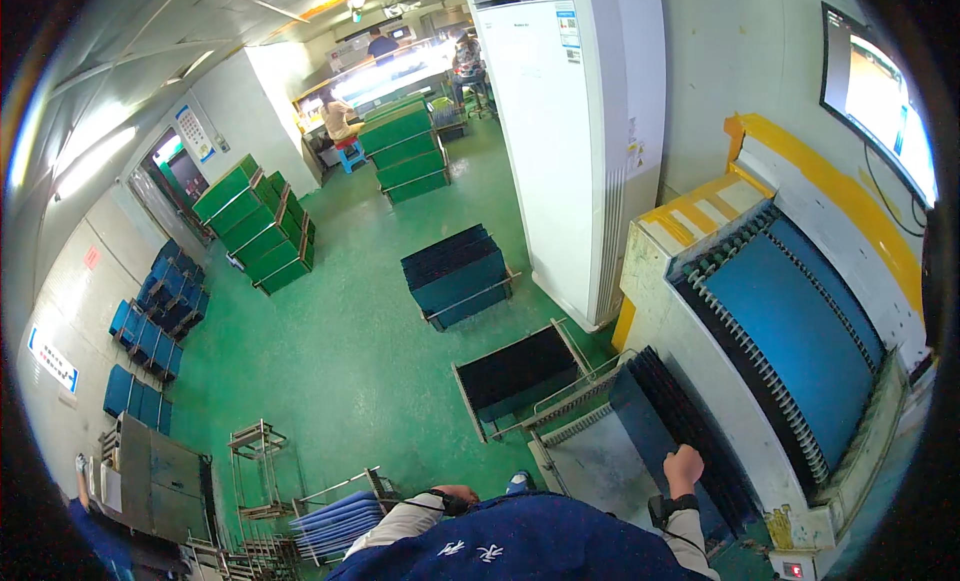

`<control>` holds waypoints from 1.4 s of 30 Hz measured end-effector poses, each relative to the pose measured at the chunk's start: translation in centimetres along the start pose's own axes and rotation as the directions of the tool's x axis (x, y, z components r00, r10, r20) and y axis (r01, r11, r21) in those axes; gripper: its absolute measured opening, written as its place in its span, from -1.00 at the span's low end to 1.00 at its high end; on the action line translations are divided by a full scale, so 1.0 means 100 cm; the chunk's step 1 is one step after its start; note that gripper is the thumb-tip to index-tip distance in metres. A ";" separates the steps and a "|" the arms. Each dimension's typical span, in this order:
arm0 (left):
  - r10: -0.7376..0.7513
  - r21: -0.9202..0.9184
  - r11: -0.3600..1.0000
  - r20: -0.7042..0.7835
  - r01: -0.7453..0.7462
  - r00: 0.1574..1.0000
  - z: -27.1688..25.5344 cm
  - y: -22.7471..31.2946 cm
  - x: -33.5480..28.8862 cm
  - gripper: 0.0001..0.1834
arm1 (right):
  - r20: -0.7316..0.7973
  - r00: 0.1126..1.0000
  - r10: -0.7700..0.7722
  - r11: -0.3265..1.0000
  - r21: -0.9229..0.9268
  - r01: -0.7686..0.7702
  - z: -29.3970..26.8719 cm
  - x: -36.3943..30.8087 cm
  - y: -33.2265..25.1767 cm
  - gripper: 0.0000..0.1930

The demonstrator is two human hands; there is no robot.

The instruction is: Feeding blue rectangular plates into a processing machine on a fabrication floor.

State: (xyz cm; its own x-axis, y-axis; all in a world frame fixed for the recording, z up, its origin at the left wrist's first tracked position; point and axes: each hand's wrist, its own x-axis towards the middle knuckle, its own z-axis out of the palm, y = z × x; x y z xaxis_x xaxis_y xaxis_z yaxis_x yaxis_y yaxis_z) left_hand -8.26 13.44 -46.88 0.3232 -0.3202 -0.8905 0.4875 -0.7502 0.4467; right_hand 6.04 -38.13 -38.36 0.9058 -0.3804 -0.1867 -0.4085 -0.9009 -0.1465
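Observation:
My right hand [683, 468] is closed in a fist over a rack of dark blue flat panels [690, 421], which stand on edge against the machine. Whether a panel edge is in its fingers is hidden. Close to my body is my left hand [458, 493], low and partly covered by my sleeve; its fingers do not show clearly. Beside my right hand the machine [700, 251] has rows of small rollers, and a blue panel [780, 326] lies flat on them. A pale tray-like surface [590, 471] lies left of the standing panels.
Ahead are metal racks of dark panels [520, 371], blue panels [460, 281] and green panels [405, 146]. A tall white cabinet unit [560, 161] stands beside the machine. At lower left are a rack of light blue panels [340, 526] and a bare metal frame [258, 471]. People sit far off.

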 end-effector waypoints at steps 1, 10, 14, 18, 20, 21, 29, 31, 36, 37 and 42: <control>0.010 0.015 1.000 0.006 -0.010 1.000 -0.001 0.000 0.001 -0.48 | 0.006 1.000 0.006 1.000 -0.005 -0.006 0.000 0.000 0.001 -0.76; 0.017 -0.024 1.000 -0.065 -0.018 0.998 0.001 0.004 -0.003 -0.59 | -0.002 1.000 0.015 1.000 0.012 -0.015 -0.003 -0.002 0.000 -0.77; 0.078 0.034 0.997 -0.118 -0.075 0.990 0.001 0.005 -0.003 -0.59 | -0.004 1.000 0.022 1.000 0.002 -0.022 -0.004 -0.002 -0.001 -0.77; 0.086 -0.057 0.994 -0.065 -0.090 0.994 0.001 -0.008 0.005 -0.60 | 0.031 0.999 0.026 0.999 0.022 -0.027 -0.011 -0.003 -0.005 -0.72; 0.100 -0.082 0.991 -0.054 -0.104 0.994 0.001 -0.010 0.009 -0.60 | 0.048 0.998 0.036 0.999 0.026 -0.037 -0.013 -0.003 -0.006 -0.69; 0.089 -0.075 0.993 -0.067 -0.094 0.994 0.003 -0.011 0.011 -0.60 | 0.048 0.998 0.039 0.999 0.021 -0.040 -0.013 -0.003 -0.006 -0.69; 0.029 -0.059 0.998 -0.049 -0.032 0.998 0.000 -0.011 0.014 -0.59 | 0.017 0.999 0.038 0.999 -0.018 -0.038 -0.004 -0.001 -0.002 -0.76; 0.029 -0.071 0.997 -0.034 -0.031 0.999 -0.001 -0.012 0.016 -0.58 | 0.021 0.999 0.038 0.999 -0.016 -0.038 -0.006 -0.001 -0.002 -0.76; 0.056 -0.035 0.998 -0.076 -0.059 0.996 0.001 -0.014 0.016 -0.60 | 0.036 0.999 0.040 0.999 -0.017 -0.040 -0.007 -0.001 -0.003 -0.77; 0.084 -0.023 0.996 -0.080 -0.086 0.993 0.001 -0.014 0.016 -0.60 | 0.040 0.998 0.043 0.999 -0.020 -0.043 -0.008 -0.002 -0.003 -0.77; 0.090 -0.059 0.994 -0.059 -0.094 0.994 0.001 -0.018 0.017 -0.61 | 0.031 0.999 0.036 0.999 -0.001 -0.036 -0.005 -0.001 -0.002 -0.77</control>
State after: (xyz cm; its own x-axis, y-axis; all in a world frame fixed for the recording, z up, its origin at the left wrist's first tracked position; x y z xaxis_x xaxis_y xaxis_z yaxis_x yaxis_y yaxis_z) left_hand -8.67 14.26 -49.19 0.4134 -0.3517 -0.8399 0.5021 -0.6814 0.5325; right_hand 6.10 -37.99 -37.86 0.8866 -0.4060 -0.2215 -0.4407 -0.8869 -0.1384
